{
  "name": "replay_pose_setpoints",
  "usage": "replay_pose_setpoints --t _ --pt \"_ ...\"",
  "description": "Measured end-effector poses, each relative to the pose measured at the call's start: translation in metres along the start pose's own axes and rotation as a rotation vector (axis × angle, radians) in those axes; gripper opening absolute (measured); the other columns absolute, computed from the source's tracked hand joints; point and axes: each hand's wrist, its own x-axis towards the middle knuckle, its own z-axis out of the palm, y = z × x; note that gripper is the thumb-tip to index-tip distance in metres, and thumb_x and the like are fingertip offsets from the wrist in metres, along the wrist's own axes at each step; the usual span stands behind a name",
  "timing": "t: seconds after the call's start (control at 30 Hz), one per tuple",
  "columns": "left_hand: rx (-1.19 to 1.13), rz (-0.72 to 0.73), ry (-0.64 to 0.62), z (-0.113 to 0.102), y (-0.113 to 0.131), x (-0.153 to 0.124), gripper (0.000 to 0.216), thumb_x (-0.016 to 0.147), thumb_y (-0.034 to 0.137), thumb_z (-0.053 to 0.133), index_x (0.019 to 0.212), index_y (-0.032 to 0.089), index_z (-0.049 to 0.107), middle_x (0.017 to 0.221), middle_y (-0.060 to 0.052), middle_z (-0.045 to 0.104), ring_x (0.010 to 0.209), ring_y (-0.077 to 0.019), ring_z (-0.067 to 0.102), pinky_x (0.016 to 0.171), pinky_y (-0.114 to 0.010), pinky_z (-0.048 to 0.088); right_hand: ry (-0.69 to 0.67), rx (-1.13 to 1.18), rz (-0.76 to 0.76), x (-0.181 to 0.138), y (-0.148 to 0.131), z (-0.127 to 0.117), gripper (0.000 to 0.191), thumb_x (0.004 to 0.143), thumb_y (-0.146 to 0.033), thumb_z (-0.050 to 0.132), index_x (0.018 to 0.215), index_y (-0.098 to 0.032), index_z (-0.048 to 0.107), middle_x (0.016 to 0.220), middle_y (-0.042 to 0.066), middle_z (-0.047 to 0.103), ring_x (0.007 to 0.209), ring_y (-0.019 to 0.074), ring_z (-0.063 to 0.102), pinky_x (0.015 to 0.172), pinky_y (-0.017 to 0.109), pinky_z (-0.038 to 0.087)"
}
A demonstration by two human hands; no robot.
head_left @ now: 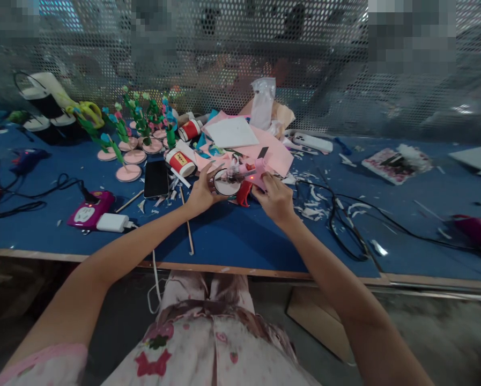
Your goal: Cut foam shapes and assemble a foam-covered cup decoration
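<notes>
My left hand (204,191) is closed around the side of a round white piece (227,187) with a dark rim. Small pinkish-white bits (235,167) stand at its far edge. My right hand (275,199) grips a pink hot glue gun (259,168) with a small red light, its front end pointing left at those bits. Under and between the hands lies a red piece (244,194). My right fingers hide part of the glue gun.
Several craft flowers on pink round bases (128,172) stand at left. Red-and-white paper cups (180,162), a black phone (156,179) and a purple power socket (90,209) lie nearby. Pink sheets (278,155) are piled behind. Paper scraps (313,212) and a black cable (332,228) lie right.
</notes>
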Motion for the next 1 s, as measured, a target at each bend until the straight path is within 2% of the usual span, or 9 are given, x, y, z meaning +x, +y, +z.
replay_pose_setpoints --t 0.53,0.77,1.0 --pt "0.058 -0.011 0.046 -0.0028 -0.0020 0.0003 0.102 0.054 0.022 0.081 0.139 0.026 0.024 0.141 -0.016 0.043 0.095 -0.0233 0.065 0.082 -0.043 0.057 -0.042 0.012 -0.036 -0.0010 0.0017 -0.0028 0.027 0.084 -0.023 0.047 0.105 -0.016 0.063 0.102 0.015 0.068 0.095 0.0246 0.065 0.084 0.038 0.053" --pt "0.128 -0.005 0.085 -0.0034 -0.0004 0.0012 0.099 0.055 0.027 0.082 0.137 0.024 0.027 0.136 -0.016 0.049 0.103 -0.0267 0.062 0.090 -0.049 0.053 0.116 0.020 -0.199 -0.0025 0.0057 0.0009 0.026 0.083 -0.017 0.052 0.105 -0.011 0.063 0.097 0.016 0.070 0.089 0.0241 0.067 0.079 0.035 0.055" --pt "0.120 0.002 0.099 -0.0048 -0.0021 0.0024 0.097 0.054 0.024 0.082 0.135 0.022 0.028 0.136 -0.017 0.048 0.104 -0.0272 0.062 0.088 -0.048 0.055 0.129 0.007 -0.194 -0.0027 0.0075 0.0004 0.025 0.083 -0.017 0.053 0.105 -0.014 0.064 0.096 0.014 0.071 0.087 0.0240 0.067 0.078 0.035 0.055"
